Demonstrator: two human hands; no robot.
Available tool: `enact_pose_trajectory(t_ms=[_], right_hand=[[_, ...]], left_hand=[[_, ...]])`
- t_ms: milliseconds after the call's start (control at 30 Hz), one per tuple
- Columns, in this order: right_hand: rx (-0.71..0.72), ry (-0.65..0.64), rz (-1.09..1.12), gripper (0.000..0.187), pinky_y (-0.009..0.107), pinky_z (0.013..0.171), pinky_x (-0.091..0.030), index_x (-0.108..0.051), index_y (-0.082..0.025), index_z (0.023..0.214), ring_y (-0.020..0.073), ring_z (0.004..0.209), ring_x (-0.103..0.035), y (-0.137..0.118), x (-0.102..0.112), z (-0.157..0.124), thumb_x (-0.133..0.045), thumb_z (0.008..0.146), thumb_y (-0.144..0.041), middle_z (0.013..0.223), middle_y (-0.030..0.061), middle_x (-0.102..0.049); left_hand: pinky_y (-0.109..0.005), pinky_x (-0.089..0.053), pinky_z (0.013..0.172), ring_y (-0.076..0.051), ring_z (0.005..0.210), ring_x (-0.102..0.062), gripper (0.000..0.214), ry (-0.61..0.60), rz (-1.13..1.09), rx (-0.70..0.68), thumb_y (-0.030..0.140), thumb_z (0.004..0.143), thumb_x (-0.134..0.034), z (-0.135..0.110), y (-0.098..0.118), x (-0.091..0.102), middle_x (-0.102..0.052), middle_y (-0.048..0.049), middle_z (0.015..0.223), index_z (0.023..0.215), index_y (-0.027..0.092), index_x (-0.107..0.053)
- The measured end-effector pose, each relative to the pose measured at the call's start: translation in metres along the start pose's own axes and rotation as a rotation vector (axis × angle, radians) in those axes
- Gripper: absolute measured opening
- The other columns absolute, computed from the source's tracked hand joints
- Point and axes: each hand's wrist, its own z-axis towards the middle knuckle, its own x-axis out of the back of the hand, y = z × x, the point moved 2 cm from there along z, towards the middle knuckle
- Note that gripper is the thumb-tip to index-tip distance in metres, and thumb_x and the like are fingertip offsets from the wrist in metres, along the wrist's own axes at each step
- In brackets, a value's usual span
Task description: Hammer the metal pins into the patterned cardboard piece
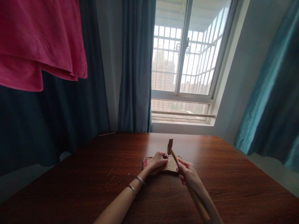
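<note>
Hammer, wooden handle: held in the right hand, lower right of centre. Fingers of this hand are wrapped around the handle, which is seen running on toward the lower right of the frame beside the forearm. Hammer head is raised beyond the right fingers, above and just right of the left fingertips; whether anything is touched by it cannot be told.

Board, pale and dotted with dark spots, red at its left end: laid in the lower centre. Its left part is crossed by the left hand; its right edge is partly covered by the right fingers.

Left fingers: narrowly drawn together over the board. A small dark red patch is seen at the fingertips; whether something is pinched there cannot be told.

Bracelets, two, silver-coloured: worn on the left forearm.

Nails, three, thin: laid apart on the brown table, left of the left forearm.

Window, barred outside: set at upper centre-right, flanked by blue curtains. Pink towel: hung at upper left.
</note>
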Motion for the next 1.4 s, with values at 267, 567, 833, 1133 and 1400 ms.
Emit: enact_pose_trajectory(t_ms=[267, 567, 833, 1133, 1400], right_hand=[[0.026, 0.038, -0.012, 0.059, 0.016, 0.027, -0.026, -0.048, -0.015, 0.119, 0.0036, 0.033, -0.035, 0.002, 0.0, -0.005, -0.057, 0.071, -0.049, 0.06, -0.0069, -0.047], [-0.015, 0.042, -0.04, 0.061, 0.016, 0.028, -0.025, -0.049, -0.016, 0.121, 0.0038, 0.033, -0.036, 0.004, -0.002, -0.004, -0.057, 0.07, -0.05, 0.06, -0.0062, -0.047], [0.045, 0.077, -0.039, 0.061, 0.016, 0.027, -0.026, -0.05, -0.015, 0.12, 0.0038, 0.033, -0.035, 0.0, -0.001, -0.005, -0.055, 0.071, -0.05, 0.06, -0.0064, -0.046], [0.077, 0.064, -0.077, 0.055, 0.017, 0.026, -0.027, -0.053, -0.016, 0.115, 0.0044, 0.033, -0.036, 0.001, -0.004, -0.005, -0.054, 0.073, -0.05, 0.059, -0.0057, -0.048], [0.048, 0.052, -0.05, 0.054, 0.016, 0.027, -0.026, -0.054, -0.017, 0.114, 0.0037, 0.033, -0.036, 0.001, -0.006, -0.006, -0.056, 0.071, -0.051, 0.06, -0.0058, -0.048]], left_hand=[[-0.021, -0.04, 0.06, -0.014, 0.066, -0.055, 0.019, -0.001, -0.003, 0.011, 0.021, 0.065, -0.054, -0.001, 0.001, 0.001, -0.066, -0.0029, 0.071, 0.073, 0.01, -0.067], [-0.021, -0.04, 0.061, -0.015, 0.068, -0.057, 0.024, 0.011, 0.001, 0.021, 0.027, 0.069, -0.055, -0.001, 0.002, 0.002, -0.068, -0.0043, 0.073, 0.077, 0.01, -0.07], [-0.022, -0.039, 0.062, -0.016, 0.069, -0.057, 0.026, 0.012, 0.034, 0.036, 0.031, 0.071, -0.056, -0.001, 0.004, 0.005, -0.069, -0.0055, 0.075, 0.077, 0.01, -0.07], [-0.022, -0.039, 0.062, -0.017, 0.071, -0.057, 0.027, -0.005, 0.005, 0.045, 0.033, 0.071, -0.057, -0.001, 0.005, 0.005, -0.069, -0.0055, 0.075, 0.077, 0.01, -0.07], [-0.021, -0.038, 0.061, -0.015, 0.068, -0.056, 0.027, 0.001, 0.007, 0.027, 0.032, 0.072, -0.057, -0.002, 0.003, 0.005, -0.068, -0.005, 0.074, 0.077, 0.009, -0.07]])
